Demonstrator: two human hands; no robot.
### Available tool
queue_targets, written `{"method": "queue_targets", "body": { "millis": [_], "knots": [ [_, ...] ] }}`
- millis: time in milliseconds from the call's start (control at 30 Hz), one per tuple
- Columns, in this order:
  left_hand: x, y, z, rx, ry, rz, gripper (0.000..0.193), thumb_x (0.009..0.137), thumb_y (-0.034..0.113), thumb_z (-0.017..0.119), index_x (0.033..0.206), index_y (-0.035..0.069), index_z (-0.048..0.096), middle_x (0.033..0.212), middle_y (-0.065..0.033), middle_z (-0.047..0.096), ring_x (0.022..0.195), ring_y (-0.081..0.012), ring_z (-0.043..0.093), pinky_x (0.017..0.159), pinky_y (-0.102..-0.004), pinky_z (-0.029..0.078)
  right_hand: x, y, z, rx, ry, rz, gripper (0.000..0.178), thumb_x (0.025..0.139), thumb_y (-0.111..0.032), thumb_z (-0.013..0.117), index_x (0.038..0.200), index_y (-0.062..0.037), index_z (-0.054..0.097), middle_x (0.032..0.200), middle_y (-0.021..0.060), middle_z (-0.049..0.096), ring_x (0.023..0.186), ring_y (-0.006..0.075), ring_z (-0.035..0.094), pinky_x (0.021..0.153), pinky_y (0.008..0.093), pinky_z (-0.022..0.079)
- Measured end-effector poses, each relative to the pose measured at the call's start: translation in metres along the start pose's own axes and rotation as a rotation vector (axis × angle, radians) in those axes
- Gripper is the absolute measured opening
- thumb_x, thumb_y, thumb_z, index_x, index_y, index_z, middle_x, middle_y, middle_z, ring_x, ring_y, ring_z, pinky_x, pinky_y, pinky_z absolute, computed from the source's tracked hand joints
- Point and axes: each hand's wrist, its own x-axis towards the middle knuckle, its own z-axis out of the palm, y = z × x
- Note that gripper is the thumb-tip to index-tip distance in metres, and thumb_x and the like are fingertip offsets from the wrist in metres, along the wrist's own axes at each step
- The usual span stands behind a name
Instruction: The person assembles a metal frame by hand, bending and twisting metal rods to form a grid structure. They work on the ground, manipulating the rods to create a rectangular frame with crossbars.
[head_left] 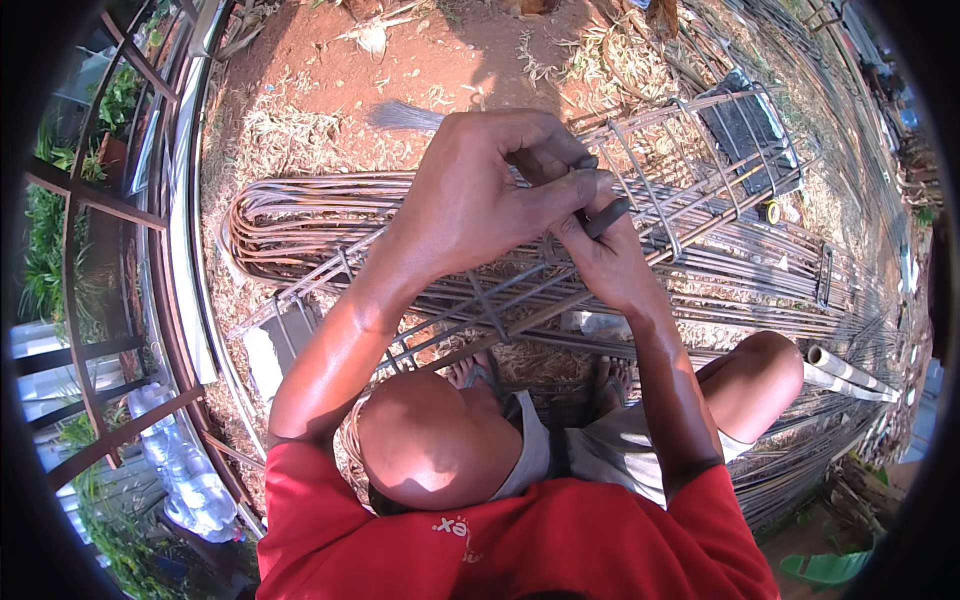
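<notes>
Both my hands meet above a long rebar cage (480,300). My left hand (490,175) is closed, its thumb and fingers pinched against the right hand. A bundle of thin dark tie wires (402,116) sticks out from beneath its knuckles; the rest is hidden by the hand. My right hand (608,262) is wrapped round dark metal pincers (608,218). Handle ends show between the two hands, while the jaws are hidden. The cage's square stirrups (655,205) and long bars run under my wrists.
Bent rebars (290,215) lie stacked below the cage. A dark block (745,130) sits at the cage's far right, near a yellow tape roll (771,212). White pipes (850,375) lie at right. A metal frame (75,190) and plastic bottles (180,465) stand at left.
</notes>
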Motion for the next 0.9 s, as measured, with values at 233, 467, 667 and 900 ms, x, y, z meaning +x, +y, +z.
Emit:
{"method": "queue_targets", "body": {
  "millis": [233,467,667,900],
  "knots": [
    [0.013,-0.107,0.001,-0.013,0.211,-0.373,0.049,0.092,0.016,0.079,0.138,-0.001,0.071,0.123,-0.0166,0.078,0.111,-0.0251,0.077,0.102,-0.0386,0.061,0.088,-0.039,-0.031,-0.093,0.398,-0.078,0.044,0.114,-0.045,0.06,0.124,-0.0062,0.077,0.094,0.003,0.081,0.077,0.0077,0.056,0.075,0.0302,0.045],
    [-0.003,-0.186,0.075,0.444,-0.063,-0.455,0.056,0.089,0.032,0.083,0.137,0.003,0.073,0.119,-0.0256,0.079,0.11,-0.04,0.078,0.102,-0.0495,0.061,0.164,0.003,-0.019,0.062,0.253,0.181,0.036,0.113,-0.033,0.065,0.137,-0.0068,0.069,0.113,0.0084,0.079,0.089,0.0148,0.071,0.08,0.0361,0.067],
    [-0.01,-0.187,0.078,0.435,0.029,-0.403,0.043,0.097,0.034,0.078,0.132,0.009,0.077,0.112,-0.0235,0.08,0.103,-0.0413,0.078,0.097,-0.052,0.061,0.178,0.026,-0.009,-0.016,0.269,0.331,0.043,0.11,-0.035,0.069,0.136,-0.0004,0.065,0.112,0.0079,0.069,0.095,0.0172,0.069,0.08,0.0408,0.07],
    [-0.012,-0.196,0.083,0.464,0.037,-0.363,0.034,0.101,0.032,0.071,0.121,0.005,0.077,0.102,-0.0247,0.079,0.098,-0.0421,0.077,0.096,-0.0543,0.06,0.183,0.031,-0.001,-0.011,0.281,0.36,0.042,0.109,-0.034,0.07,0.128,0.0019,0.061,0.118,0.0113,0.063,0.087,0.0189,0.067,0.064,0.0398,0.065]
  ]
}}
